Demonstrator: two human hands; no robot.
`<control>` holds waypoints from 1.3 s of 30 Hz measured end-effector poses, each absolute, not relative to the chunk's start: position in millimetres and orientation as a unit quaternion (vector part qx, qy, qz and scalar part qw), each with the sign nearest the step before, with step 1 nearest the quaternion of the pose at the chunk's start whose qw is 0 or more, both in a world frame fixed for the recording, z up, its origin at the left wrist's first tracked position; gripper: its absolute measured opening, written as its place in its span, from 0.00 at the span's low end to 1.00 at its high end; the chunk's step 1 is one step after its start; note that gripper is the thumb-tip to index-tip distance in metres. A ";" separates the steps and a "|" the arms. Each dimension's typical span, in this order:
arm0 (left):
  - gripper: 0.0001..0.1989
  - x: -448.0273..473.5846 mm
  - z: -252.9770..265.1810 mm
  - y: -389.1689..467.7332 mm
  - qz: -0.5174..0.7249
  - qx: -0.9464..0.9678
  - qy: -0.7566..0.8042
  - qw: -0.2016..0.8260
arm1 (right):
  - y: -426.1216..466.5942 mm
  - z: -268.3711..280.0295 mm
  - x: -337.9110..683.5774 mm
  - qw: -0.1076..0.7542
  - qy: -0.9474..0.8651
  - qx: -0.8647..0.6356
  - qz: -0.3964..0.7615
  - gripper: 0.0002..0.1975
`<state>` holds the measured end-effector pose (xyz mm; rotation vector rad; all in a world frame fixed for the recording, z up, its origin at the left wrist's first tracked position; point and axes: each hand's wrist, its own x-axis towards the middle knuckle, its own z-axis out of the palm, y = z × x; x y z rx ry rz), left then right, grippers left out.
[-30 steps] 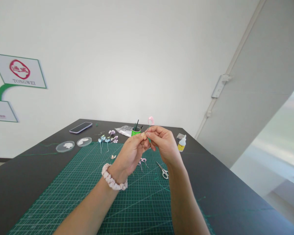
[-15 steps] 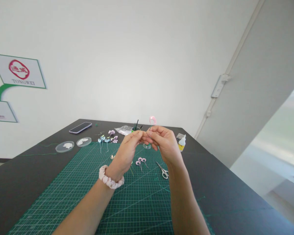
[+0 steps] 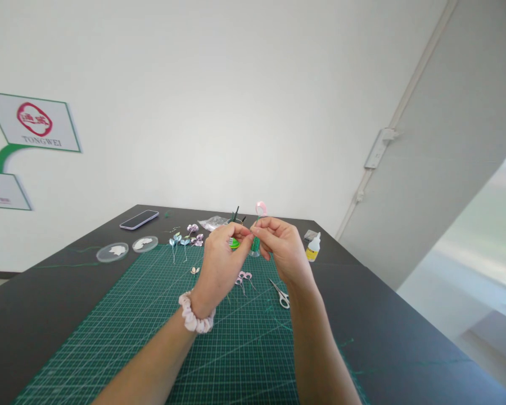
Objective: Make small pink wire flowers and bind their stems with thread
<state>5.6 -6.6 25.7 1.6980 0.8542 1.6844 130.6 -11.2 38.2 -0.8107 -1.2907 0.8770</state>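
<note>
A pink looped petal point(image 3: 261, 208) stands upright on a thin stem above my fingertips. My right hand point(image 3: 281, 243) pinches that stem between thumb and forefinger. Beside it, my left hand point(image 3: 224, 254), with a pale scrunchie point(image 3: 193, 315) on the wrist, has its thumb and forefinger closed in a pinch that meets the right fingertips. What lies in this left pinch is too small to make out. Behind the hands a green thread spool point(image 3: 255, 246) shows in part. Several lilac looped petals on stems point(image 3: 247, 276) rest on the green cutting mat point(image 3: 236, 349) below.
White-handled scissors point(image 3: 283, 299) lie right of the hands; a glue bottle point(image 3: 314, 248) stands beyond. Blue flowers point(image 3: 176, 239), purple flowers point(image 3: 198, 240) and a cream piece point(image 3: 194, 270) lie left. Farther left are a clear dish point(image 3: 105, 255) with white pieces and a phone point(image 3: 139, 220).
My left hand has turned and its fingers have drawn into a tighter pinch. The green spool and a green container now show behind the hands. The pink petal has shifted slightly left.
</note>
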 end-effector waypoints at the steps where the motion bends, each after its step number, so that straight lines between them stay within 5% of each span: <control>1: 0.05 5.3 24.7 -6.3 0.631 0.644 0.327 0.283 | -11.3 38.2 130.2 0.638 -0.565 -0.356 0.383 0.08; 39: 0.06 8.5 27.9 -5.5 0.593 0.571 0.255 0.507 | -17.6 41.2 137.8 0.634 -0.572 -0.346 0.388 0.07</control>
